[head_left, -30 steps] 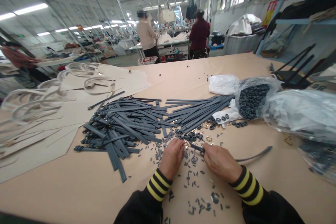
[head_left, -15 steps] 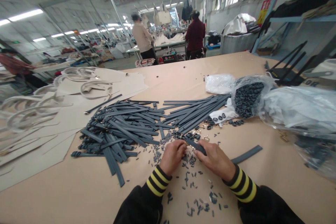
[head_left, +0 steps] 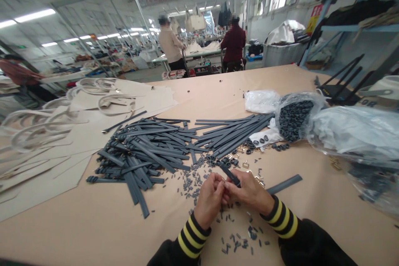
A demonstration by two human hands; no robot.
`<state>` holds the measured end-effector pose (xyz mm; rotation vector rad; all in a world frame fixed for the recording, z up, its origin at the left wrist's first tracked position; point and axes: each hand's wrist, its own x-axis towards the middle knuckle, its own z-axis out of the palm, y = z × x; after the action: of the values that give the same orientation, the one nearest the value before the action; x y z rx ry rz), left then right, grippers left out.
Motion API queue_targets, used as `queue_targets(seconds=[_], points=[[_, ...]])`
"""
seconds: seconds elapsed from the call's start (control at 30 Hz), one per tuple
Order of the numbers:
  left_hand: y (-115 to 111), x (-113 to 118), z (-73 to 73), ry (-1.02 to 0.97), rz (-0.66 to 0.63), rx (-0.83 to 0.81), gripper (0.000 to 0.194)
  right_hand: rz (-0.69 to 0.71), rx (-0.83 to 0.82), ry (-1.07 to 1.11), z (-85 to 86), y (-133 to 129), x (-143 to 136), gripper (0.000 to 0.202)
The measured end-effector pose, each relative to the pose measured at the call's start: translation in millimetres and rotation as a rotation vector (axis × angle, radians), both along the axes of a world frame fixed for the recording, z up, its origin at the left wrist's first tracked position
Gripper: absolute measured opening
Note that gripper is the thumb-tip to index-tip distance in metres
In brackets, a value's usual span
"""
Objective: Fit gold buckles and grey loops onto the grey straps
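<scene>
Across a long, lit workshop, a tan-covered tabletop fills the foreground. At its left lie pale sheets, then a heaped pile of dark straps, then scattered small dark pieces. The left hand bends its fingers inward, meeting the right at the near end of a held strap; whether it pinches anything cannot be told. The right hand is clamped on that strap, whose tail runs out to the right over the table. Good work here probably means the right thumb pinning the strap close to its end, so it neither twists nor slips, while the left fingertips make small, unhurried movements. Farther right, a clear bag of dark loops stands well apart from both hands
</scene>
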<state>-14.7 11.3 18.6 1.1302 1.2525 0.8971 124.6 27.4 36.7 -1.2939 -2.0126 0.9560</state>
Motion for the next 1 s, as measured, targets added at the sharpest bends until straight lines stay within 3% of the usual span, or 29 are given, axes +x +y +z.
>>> queue_targets(seconds=[0.17,0.37,0.57,0.7,0.8,0.9,1.0], points=[[0.3,-1.2,-1.0,-0.070,0.121,0.019,0.016,-0.001,0.031,-0.051,-2.9,-2.6,-3.4,0.007],[-4.6,-6.9,6.6,-0.054,0.043,0.050,0.018,0.025,0.006,-0.061,-4.3,-4.4,-4.1,0.009],[-10.6,-10.7,13.7,0.035,-0.150,0.156,0.029,0.005,0.000,-0.141,-5.4,-7.5,-6.1,0.007],[-9.2,-13.0,7.3,-0.042,-0.105,0.064,0.030,0.085,0.033,-0.119,-4.0,-9.4,-6.8,0.004],[-7.8,-14.8,3.1,-0.128,-0.022,-0.059,0.029,0.055,0.030,-0.059,-3.4,-6.9,-4.4,0.003],[-7.4,-16.2,4.3,-0.158,0.015,-0.132,0.027,0.002,-0.001,-0.019,-3.7,-2.8,-1.2,0.005],[-7.4,-16.9,7.9,-0.141,0.002,-0.144,0.028,0.054,-0.007,0.019,-3.8,-1.0,-0.2,0.008]])
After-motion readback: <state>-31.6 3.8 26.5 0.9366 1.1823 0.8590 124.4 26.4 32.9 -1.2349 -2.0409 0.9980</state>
